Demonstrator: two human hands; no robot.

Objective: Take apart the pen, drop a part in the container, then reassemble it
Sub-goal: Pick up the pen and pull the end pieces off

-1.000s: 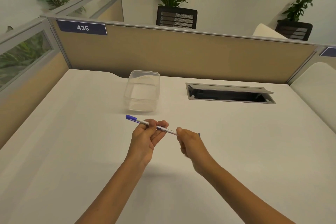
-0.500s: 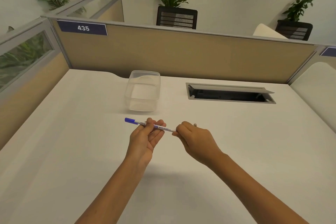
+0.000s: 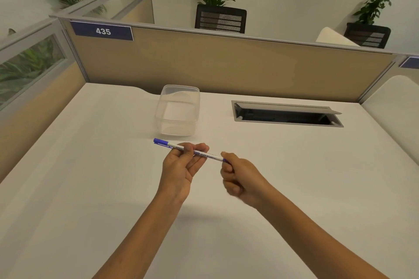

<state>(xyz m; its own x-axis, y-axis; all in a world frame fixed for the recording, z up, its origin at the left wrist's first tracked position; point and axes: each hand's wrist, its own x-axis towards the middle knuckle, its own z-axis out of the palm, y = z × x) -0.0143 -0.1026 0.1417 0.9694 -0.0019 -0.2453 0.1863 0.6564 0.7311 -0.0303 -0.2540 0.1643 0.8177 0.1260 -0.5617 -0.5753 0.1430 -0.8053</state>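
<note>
Head view looks down on my two bare hands over a white desk [image 3: 90, 188]. My left hand [image 3: 181, 170] is closed on the pen [image 3: 208, 156], thumb and fingertips pinched around the white barrel near its middle, palm turned up toward me. The pen lies almost level in the air above the desk, running from upper left to lower right, with its blue cap [image 3: 160, 142] sticking out past my left fingers and pointing toward the container [image 3: 179, 108]. Printed lettering shows on the barrel between my hands. My right hand [image 3: 238, 176] is curled into a loose fist around the other end of the pen, where a bit of blue shows just at my fingers; that hand is slightly blurred, so I can say it is clamped on the pen's end but not exactly which fingers press it. The container is clear plastic, open-topped, standing upright on the desk just beyond the cap and apart from it. To its right a grey cable hatch [image 3: 288, 114] sits in the desk with its lid raised. A tan partition [image 3: 226, 68] with a "435" sign [image 3: 103, 31] closes off the far edge.
</note>
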